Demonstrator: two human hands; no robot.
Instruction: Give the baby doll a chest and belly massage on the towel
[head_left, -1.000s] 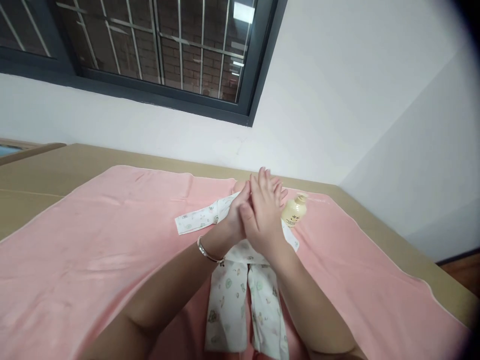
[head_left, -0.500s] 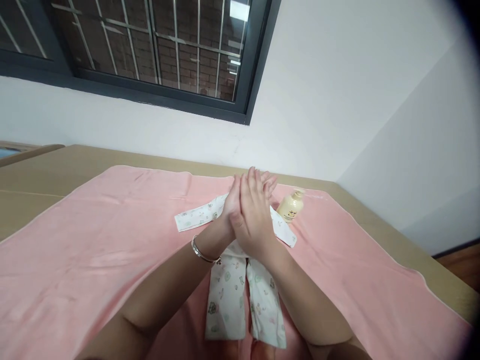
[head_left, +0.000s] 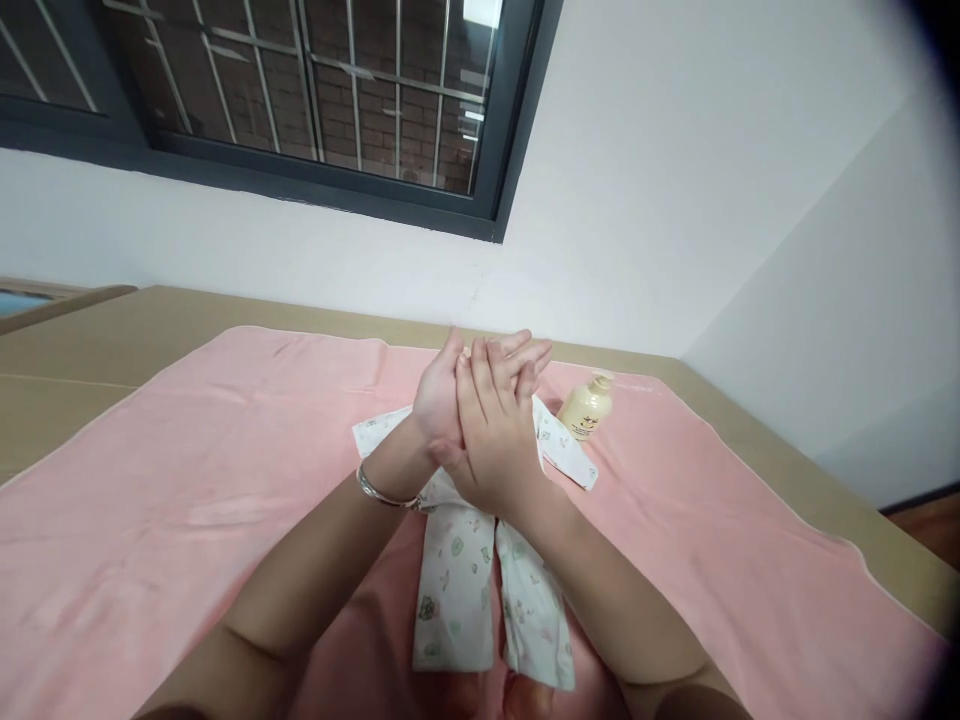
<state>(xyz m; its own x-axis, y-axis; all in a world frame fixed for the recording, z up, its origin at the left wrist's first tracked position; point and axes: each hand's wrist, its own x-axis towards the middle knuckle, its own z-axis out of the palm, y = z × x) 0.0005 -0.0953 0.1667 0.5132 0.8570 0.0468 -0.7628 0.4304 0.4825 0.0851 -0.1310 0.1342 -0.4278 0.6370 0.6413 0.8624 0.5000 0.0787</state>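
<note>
My left hand (head_left: pixel 437 392), a silver bangle (head_left: pixel 382 492) on its wrist, is open with its palm turned inward and fingers stretched out. Against that palm lies my right hand (head_left: pixel 491 440), its fingers extended across the left palm. No object shows between them. Under both hands is a white printed baby outfit (head_left: pixel 454 590) with sleeves and legs spread; the hands cover its middle and top. Brownish shapes (head_left: pixel 529 697) show at the leg ends, too unclear to name. A pale yellow pump bottle (head_left: pixel 587 408) is to the right of my hands.
A pink blanket (head_left: pixel 247 440) covers most of the tan table surface (head_left: pixel 75 340). Behind it rises a white wall (head_left: pixel 615 200) with a dark-framed barred window (head_left: pixel 322 185). A grey-white wall (head_left: pixel 847 300) stands at the right.
My hands have slid across each other. The left palm has shifted left and tilted outward, showing more of itself, and the right hand sits slightly lower. The bottle and outfit stay put.
</note>
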